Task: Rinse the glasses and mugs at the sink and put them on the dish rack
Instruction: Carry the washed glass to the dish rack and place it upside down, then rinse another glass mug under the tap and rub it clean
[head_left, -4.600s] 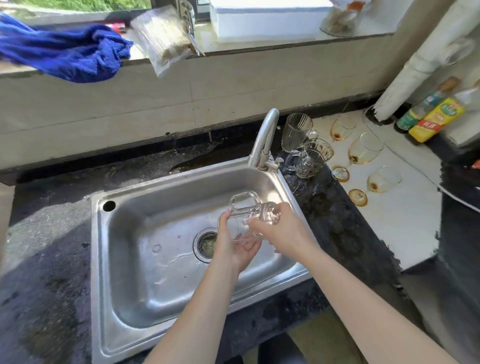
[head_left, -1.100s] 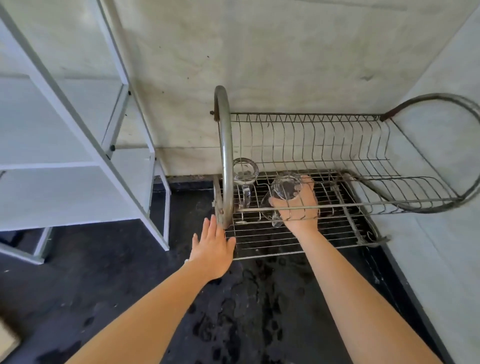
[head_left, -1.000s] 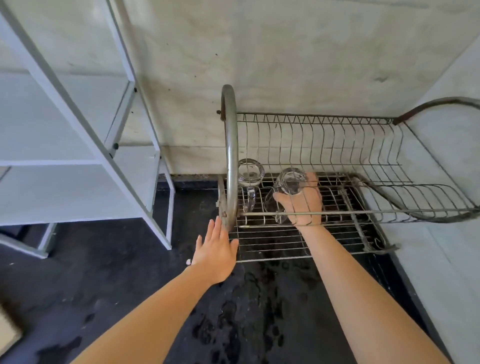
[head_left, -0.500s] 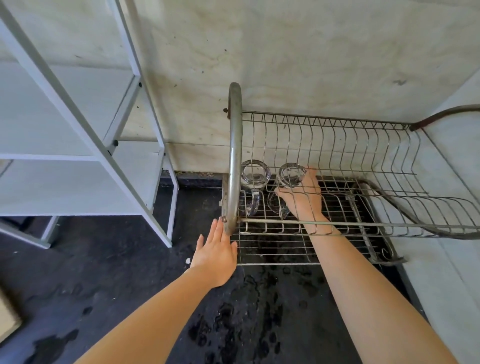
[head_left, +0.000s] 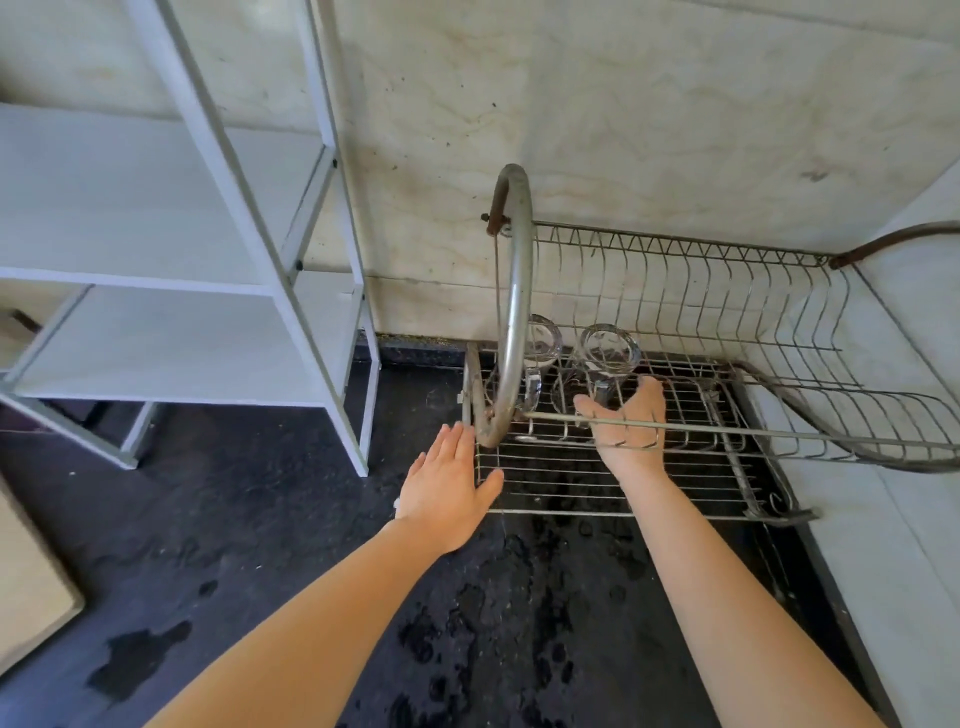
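- A white metal-framed shelf unit (head_left: 156, 338) stands at the left on the dark, water-spotted surface (head_left: 270, 519).
- The left hand (head_left: 447, 488) lies flat, fingers straight and together, just beside the curved end tube of the grey wire dish rack (head_left: 696, 467).
- A clear glass mug (head_left: 543, 343) stands upside down on the rack's lower grid, partly behind that tube.
- A second clear glass mug (head_left: 608, 351) stands upside down just right of it.
- The right hand (head_left: 628, 426) is loosely spread, gripping nothing, just in front of the second mug; whether they touch cannot be told.
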